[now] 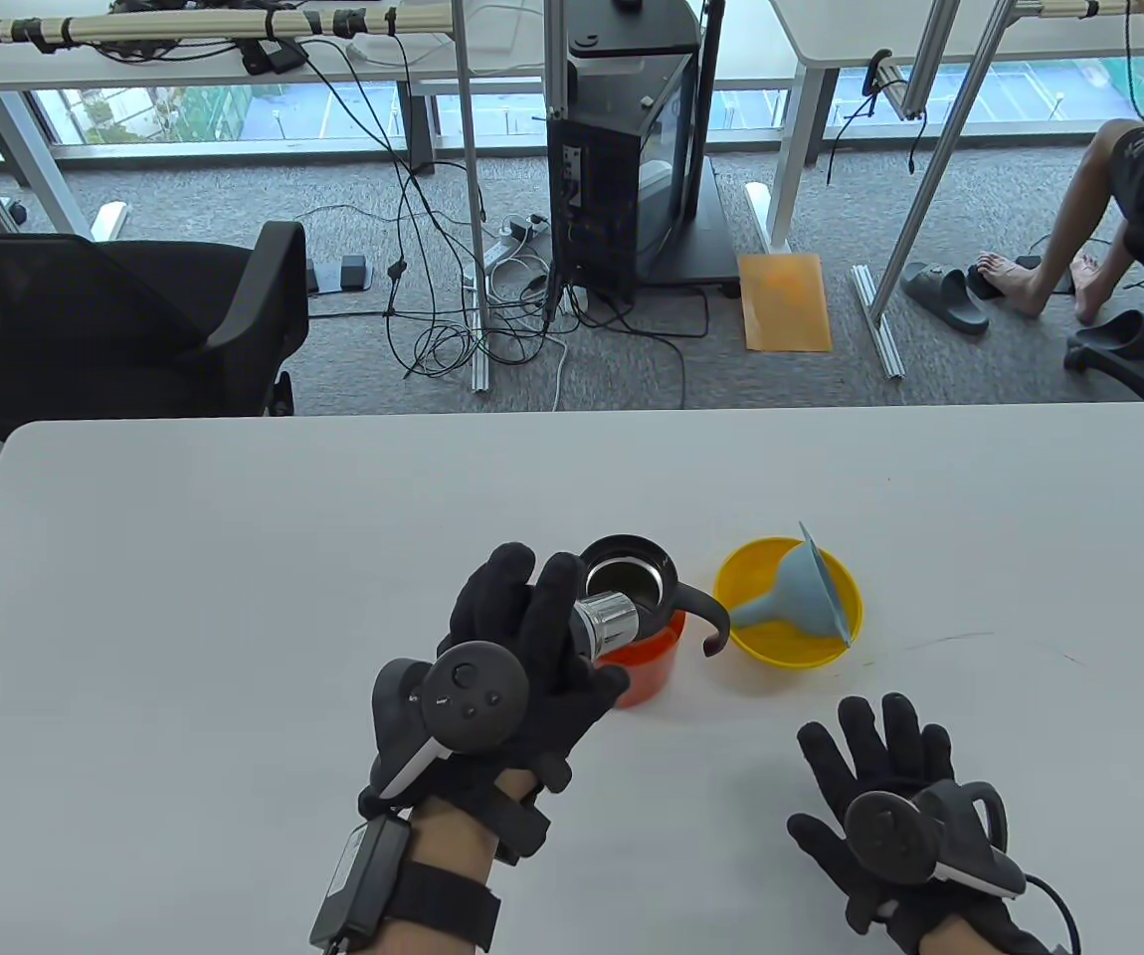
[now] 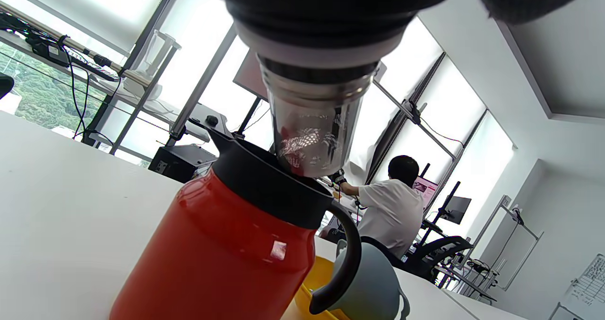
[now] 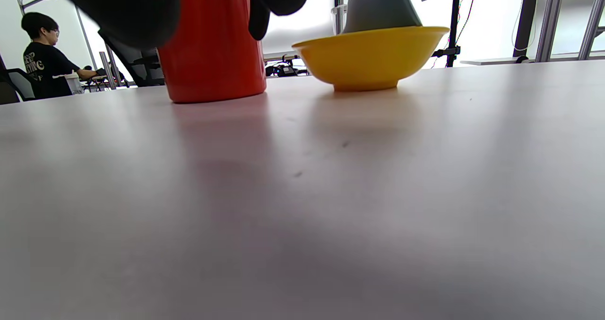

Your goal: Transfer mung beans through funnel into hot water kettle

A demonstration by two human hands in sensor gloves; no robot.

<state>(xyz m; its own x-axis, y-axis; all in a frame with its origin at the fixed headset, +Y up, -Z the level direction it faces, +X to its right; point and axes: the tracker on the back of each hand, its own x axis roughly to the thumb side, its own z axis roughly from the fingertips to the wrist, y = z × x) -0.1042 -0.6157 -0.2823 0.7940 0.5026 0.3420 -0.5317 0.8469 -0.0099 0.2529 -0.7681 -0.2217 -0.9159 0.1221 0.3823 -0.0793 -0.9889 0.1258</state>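
Now the left hand [image 1: 512,667] grips the kettle's lid [image 1: 607,619], while the funnel [image 1: 793,595] lies tilted just ahead of the spread, nearer right hand [image 1: 880,796].

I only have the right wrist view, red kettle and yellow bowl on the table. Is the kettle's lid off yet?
Observer: Yes. The left hand holds the lid, with its shiny metal plug, just above the kettle.
Operator: So the mouth is open?
Observer: Open; the table view looks straight into its metal inside.
Operator: How does the funnel lie?
Observer: The funnel lies tilted in the bowl, its spout pointing toward the kettle.
Operator: And my right hand?
Observer: The right hand rests on the table, holding nothing.
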